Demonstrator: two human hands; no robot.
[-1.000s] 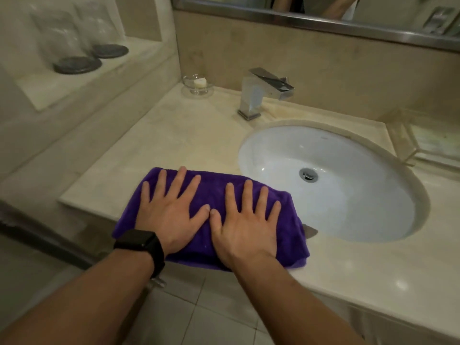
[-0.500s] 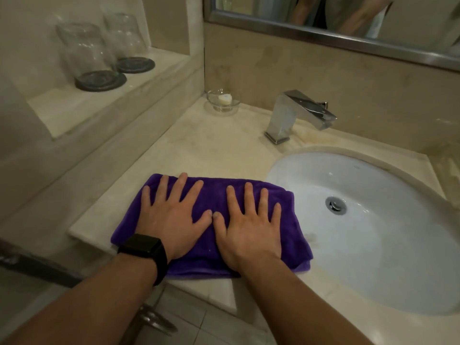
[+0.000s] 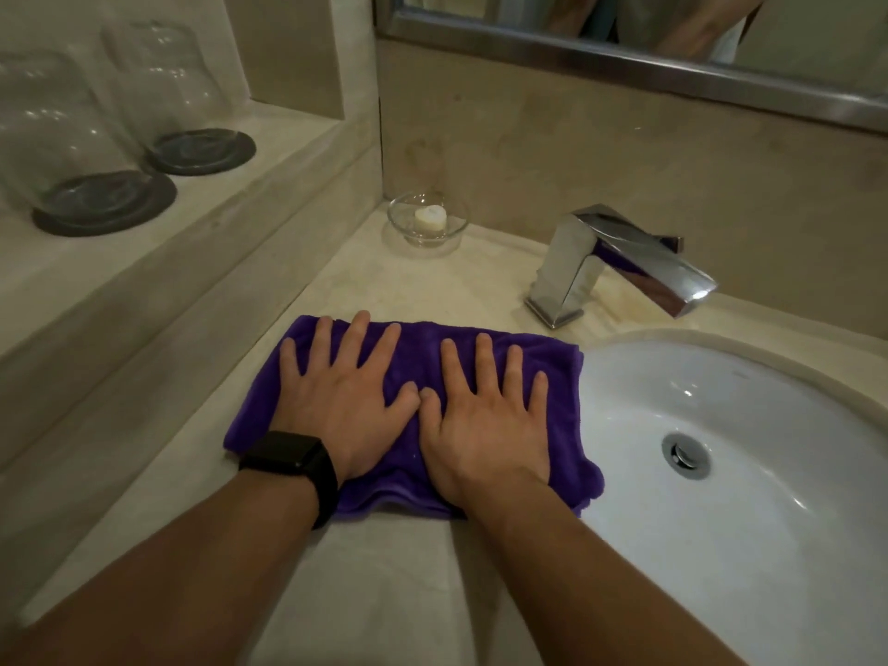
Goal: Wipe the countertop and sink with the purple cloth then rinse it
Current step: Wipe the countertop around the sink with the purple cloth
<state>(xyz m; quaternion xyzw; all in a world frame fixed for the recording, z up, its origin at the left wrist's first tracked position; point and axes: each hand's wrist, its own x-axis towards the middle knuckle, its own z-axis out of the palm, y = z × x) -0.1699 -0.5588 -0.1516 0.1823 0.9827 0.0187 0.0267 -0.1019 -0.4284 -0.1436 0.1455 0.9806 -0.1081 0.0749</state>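
Note:
A folded purple cloth [image 3: 423, 348] lies flat on the beige marble countertop [image 3: 384, 584], just left of the white oval sink [image 3: 749, 545]. My left hand [image 3: 346, 401], with a black watch on its wrist, presses on the cloth's left half with fingers spread and straight. My right hand [image 3: 485, 415] presses flat on the right half, thumb beside the left thumb. The cloth's right edge hangs slightly over the sink rim. A chrome faucet [image 3: 615, 266] stands behind the basin, and no water runs from it.
A small glass dish with a white soap piece [image 3: 427, 221] sits in the back corner. Two upturned glasses on dark coasters [image 3: 103, 204] stand on a raised ledge at left. A mirror [image 3: 648, 26] hangs above the backsplash. The sink drain [image 3: 684, 456] is in the basin's middle.
Both hands have pushed the cloth away from the front edge toward the back wall. The camera has leaned closer, so the faucet and soap dish appear nearer.

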